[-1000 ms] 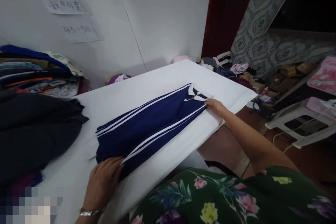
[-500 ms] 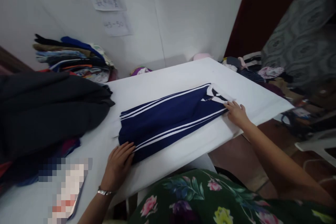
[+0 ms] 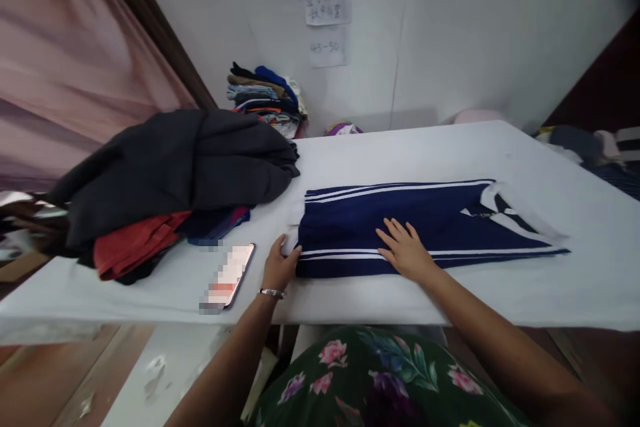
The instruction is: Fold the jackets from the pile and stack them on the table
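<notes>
A navy polo shirt [image 3: 360,223] with white side stripes and a white collar lies folded long and narrow on the white table, its collar to the right. My right hand [image 3: 406,252] rests flat on the middle of it, fingers spread. At the near left corner of the shirt is my left hand [image 3: 281,265], thumb at the cloth's edge and fingers apart from it, a bracelet [image 3: 273,293] on the wrist. Some white cloth [image 3: 296,215] sticks out from the shirt's left end. Whether any left fingers reach under the cloth is hidden.
Left of the shirt lies a phone [image 3: 235,273] with a blurred screen. Behind it a dark grey garment [image 3: 200,153] covers a heap with a red cloth [image 3: 133,243]. A stack of folded clothes [image 3: 267,100] stands by the wall; more clothes [image 3: 585,143] lie at the far right.
My right hand has left the collar end and moved left onto the shirt's middle. My left hand has shifted to the shirt's left edge. The view has turned left.
</notes>
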Available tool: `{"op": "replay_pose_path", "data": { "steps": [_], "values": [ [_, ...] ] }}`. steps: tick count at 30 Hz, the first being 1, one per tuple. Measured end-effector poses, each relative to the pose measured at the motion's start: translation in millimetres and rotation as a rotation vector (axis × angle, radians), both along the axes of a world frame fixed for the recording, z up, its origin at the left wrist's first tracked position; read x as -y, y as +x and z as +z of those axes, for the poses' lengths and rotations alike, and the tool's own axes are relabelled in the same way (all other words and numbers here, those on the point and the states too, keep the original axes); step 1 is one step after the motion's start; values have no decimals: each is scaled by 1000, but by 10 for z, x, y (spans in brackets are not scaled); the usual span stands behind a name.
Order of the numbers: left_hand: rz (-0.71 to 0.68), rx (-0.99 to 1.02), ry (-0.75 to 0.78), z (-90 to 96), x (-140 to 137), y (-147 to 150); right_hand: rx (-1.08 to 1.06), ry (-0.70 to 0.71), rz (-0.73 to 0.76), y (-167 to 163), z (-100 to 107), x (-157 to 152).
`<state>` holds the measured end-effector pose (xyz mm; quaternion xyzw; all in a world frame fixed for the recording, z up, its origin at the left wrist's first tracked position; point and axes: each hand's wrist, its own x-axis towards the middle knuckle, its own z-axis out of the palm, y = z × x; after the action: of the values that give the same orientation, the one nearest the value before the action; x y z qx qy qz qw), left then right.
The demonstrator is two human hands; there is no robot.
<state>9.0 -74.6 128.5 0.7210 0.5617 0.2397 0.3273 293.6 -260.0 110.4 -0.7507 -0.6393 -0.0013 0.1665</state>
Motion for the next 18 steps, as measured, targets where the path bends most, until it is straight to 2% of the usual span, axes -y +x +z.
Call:
{"op": "replay_pose_path", "data": {
  "steps": [3,6,9,12,15,18],
  "values": [
    [72,144,-192,33,-113,-54,32,-6,13,16,-175,15],
    [121,207,-327,67,-257,-52,-1,7,13,41,-200,49],
    [125,153,-309,96,-395,22,-115,28,0,15,-83,9],
    [82,214,-337,119,-495,129,-213,102,1,-67,130,-142],
    [36,327,-556,152,-556,203,-202,176,-2,-193,300,-375],
    [31,331,-722,191,-618,221,-130,99,45,-351,283,-587]
  ]
}}
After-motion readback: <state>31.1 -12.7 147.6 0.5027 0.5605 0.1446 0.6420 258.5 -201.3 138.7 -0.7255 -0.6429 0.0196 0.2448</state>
